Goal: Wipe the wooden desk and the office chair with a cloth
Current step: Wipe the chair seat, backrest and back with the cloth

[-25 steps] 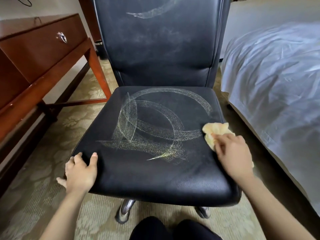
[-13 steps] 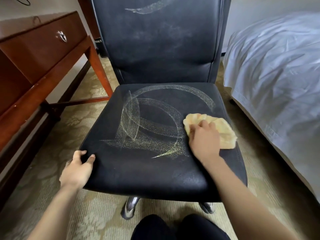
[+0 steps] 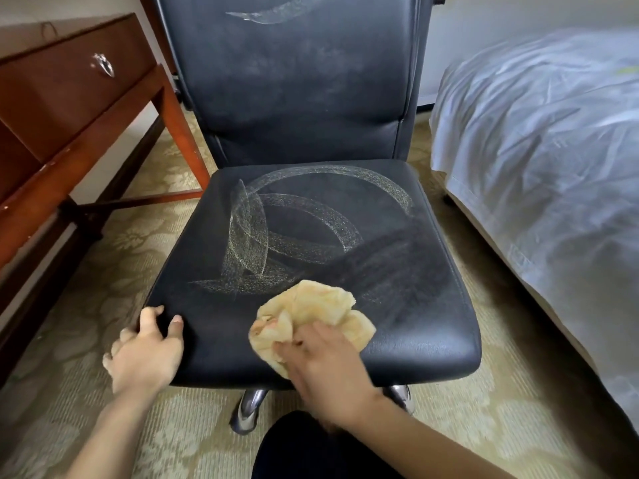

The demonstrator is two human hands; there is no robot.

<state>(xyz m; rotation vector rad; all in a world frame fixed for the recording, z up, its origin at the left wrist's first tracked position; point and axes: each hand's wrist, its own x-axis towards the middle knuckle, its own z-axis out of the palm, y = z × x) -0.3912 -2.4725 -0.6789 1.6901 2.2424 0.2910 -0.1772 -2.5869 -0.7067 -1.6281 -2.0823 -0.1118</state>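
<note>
A black leather office chair (image 3: 432,326) stands in front of me, its seat marked with pale curved wipe streaks (image 3: 276,233). My right hand (image 3: 321,368) presses a crumpled yellow cloth (image 3: 311,305) onto the front middle of the seat. My left hand (image 3: 145,354) grips the seat's front left corner, thumb on top. The wooden desk (image 3: 69,98) with a drawer and metal handle stands to the left.
A bed with white sheets (image 3: 539,160) runs along the right, close to the chair. Patterned beige carpet (image 3: 103,271) covers the floor. The chair's chrome base legs (image 3: 247,409) show under the seat. My dark-trousered knees (image 3: 311,447) are at the bottom.
My right hand has swept the cloth from the seat's right edge leftward and toward the front middle. The right part of the seat now looks wiped. My left hand stays on the corner.
</note>
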